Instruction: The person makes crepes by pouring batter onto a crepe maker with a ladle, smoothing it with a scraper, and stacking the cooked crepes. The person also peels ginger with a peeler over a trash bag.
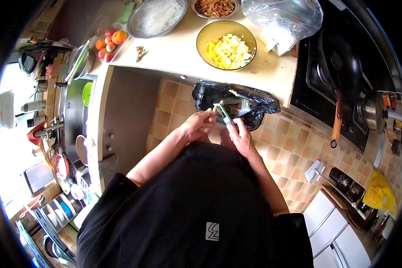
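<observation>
My left hand [198, 126] pinches a small brown root-like piece [215, 110] above a black trash bag [203, 94]. In my right hand [242, 136] is a peeler [224, 115] with a pale green head and a whitish handle, its head against or very near the piece. Beneath both hands the bag hangs open below the counter's edge, with scraps inside. More small brown pieces [140, 53] lie on the counter [174, 56].
On the counter stand a bowl of yellow chopped food [228, 50], a bowl of white noodles [157, 18] and a fruit container [108, 44]. A black wok [341, 58] sits on the stove at the right. The sink [76, 105] is at the left.
</observation>
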The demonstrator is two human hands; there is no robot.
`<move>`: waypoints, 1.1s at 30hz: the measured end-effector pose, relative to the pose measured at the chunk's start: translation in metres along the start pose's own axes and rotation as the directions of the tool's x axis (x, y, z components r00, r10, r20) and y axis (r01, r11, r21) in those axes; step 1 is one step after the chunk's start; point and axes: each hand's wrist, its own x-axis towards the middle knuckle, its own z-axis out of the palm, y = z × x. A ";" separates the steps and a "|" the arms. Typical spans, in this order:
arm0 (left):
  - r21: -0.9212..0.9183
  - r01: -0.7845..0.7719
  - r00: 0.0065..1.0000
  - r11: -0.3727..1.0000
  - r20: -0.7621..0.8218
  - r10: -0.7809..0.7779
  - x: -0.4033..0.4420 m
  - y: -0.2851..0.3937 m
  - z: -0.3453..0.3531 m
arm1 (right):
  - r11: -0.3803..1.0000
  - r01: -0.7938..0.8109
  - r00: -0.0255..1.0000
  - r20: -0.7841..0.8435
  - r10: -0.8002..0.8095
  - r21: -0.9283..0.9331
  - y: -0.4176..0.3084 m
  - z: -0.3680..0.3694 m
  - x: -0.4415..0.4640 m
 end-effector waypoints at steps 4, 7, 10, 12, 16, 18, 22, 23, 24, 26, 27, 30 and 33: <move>0.108 -0.024 0.997 0.994 0.072 0.016 0.004 -0.002 -0.018 | 0.999 -0.033 0.999 0.040 0.032 0.024 0.005 0.003 -0.002; 0.221 -0.079 0.997 0.972 0.033 0.073 -0.001 -0.004 -0.007 | 0.984 -0.099 0.993 0.071 0.090 0.149 0.002 0.000 -0.003; 0.308 -0.111 0.994 0.945 0.049 0.101 -0.001 -0.010 -0.004 | 0.983 -0.134 0.989 0.083 0.124 0.128 0.003 -0.002 0.001; 0.377 -0.136 0.991 0.916 0.045 0.129 0.000 -0.012 -0.005 | 0.988 0.055 0.997 -0.038 -0.061 -0.145 0.000 0.003 -0.002; 0.584 -0.170 0.966 0.794 -0.063 0.252 -0.001 -0.015 -0.001 | 0.874 0.164 0.975 -0.061 -0.214 -0.457 -0.007 0.004 -0.002; 0.692 -0.181 0.935 0.699 -0.098 0.340 0.007 -0.019 -0.005 | 0.818 0.191 0.960 -0.069 -0.270 -0.542 -0.003 0.005 0.001; 0.824 -0.169 0.895 0.541 -0.101 0.434 0.030 -0.028 -0.031 | 0.761 0.022 0.984 -0.120 -0.131 -0.648 -0.001 -0.001 0.009; 0.843 -0.155 0.897 0.515 -0.098 0.431 0.032 -0.028 -0.035 | 0.743 -0.063 0.989 -0.143 -0.045 -0.667 0.001 -0.006 0.010; 0.921 -0.224 0.861 0.318 0.034 0.508 0.031 -0.028 -0.037 | 0.755 -0.076 0.979 -0.193 -0.068 -0.651 0.007 -0.013 0.011; 0.964 -0.264 0.785 -0.018 0.225 0.576 0.028 -0.029 -0.041 | 0.816 -0.055 0.971 -0.223 -0.092 -0.576 0.017 -0.017 0.015; 0.961 -0.238 0.755 -0.140 0.273 0.596 0.025 -0.028 -0.040 | 0.859 -0.030 0.974 -0.208 -0.090 -0.512 0.006 -0.018 0.014; 0.977 -0.090 0.743 -0.195 0.197 0.640 0.030 -0.027 -0.025 | 0.865 0.079 0.995 -0.020 -0.102 -0.496 0.009 -0.004 0.016; 0.959 -0.095 0.726 -0.268 0.251 0.640 0.031 -0.022 -0.025 | 0.753 -0.098 0.992 -0.122 0.025 -0.651 0.025 -0.015 0.023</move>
